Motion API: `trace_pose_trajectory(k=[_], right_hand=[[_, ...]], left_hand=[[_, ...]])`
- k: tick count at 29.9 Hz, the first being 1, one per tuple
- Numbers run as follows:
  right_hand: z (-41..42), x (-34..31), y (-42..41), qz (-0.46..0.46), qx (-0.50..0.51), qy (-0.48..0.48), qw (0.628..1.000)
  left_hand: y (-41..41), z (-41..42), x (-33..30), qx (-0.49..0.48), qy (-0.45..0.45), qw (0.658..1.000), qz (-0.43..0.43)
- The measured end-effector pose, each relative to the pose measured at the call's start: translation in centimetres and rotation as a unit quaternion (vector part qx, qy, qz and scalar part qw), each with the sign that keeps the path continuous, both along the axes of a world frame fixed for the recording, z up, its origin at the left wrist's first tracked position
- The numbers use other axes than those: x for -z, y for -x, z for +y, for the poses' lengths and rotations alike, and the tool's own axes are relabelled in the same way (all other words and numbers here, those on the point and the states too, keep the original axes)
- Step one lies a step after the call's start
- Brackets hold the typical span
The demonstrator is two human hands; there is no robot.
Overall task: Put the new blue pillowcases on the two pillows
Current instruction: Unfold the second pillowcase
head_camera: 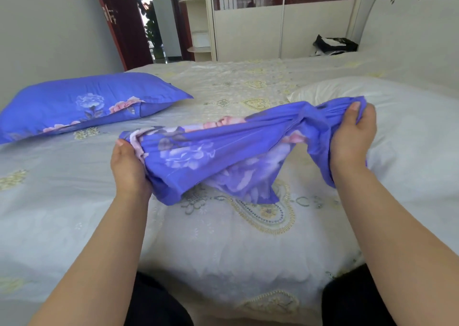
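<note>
A: What's the biggest thing here?

B: The bed (74, 189), under a pale embroidered cover. Everything else sits relative to it: the covered pillow (82, 104), already in its blue floral case, lies on the bed's far left, and the bare white pillow (409, 132) rests on its right side.

A: And the second pillowcase?

B: The blue floral pillowcase (223, 152) hangs bunched above the middle of the bed, stretched between both hands, just beside the bare pillow.

A: How are the hands holding it?

B: The left hand (129, 166) grips a gathered end, fingers curled round the cloth; the right hand (352, 137) clutches the other end the same way. I judge they've scrunched it short to find the opening and pull it over the bare pillow.
</note>
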State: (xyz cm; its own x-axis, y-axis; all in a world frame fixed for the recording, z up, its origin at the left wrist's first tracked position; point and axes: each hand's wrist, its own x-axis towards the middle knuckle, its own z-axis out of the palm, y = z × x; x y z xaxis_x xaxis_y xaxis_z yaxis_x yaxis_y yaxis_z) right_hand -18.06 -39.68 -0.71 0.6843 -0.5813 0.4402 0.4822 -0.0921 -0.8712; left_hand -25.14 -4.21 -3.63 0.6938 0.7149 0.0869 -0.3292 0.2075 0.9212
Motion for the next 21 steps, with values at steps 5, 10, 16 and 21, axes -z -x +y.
trace_pose_trajectory(k=[5,10,16,21], right_hand=[[-1.6,-0.9,-0.6,-0.090,0.106,0.017,0.990],[-2.2,-1.9,0.0,0.194,-0.107,0.289,0.931],[-1.6,-0.3,0.2,0.447,-0.204,0.681,0.542],[1.9,2.2,0.0,0.388,-0.234,0.525,0.720]], left_hand=[[0.0,1.1,-4.4,0.050,0.041,0.990,-0.124],[0.9,3.8,-2.8,0.026,-0.286,0.938,0.195],[1.9,3.7,-0.9,0.245,-0.447,0.705,0.492],[-0.3,2.0,0.7,0.224,-0.604,0.565,0.515]])
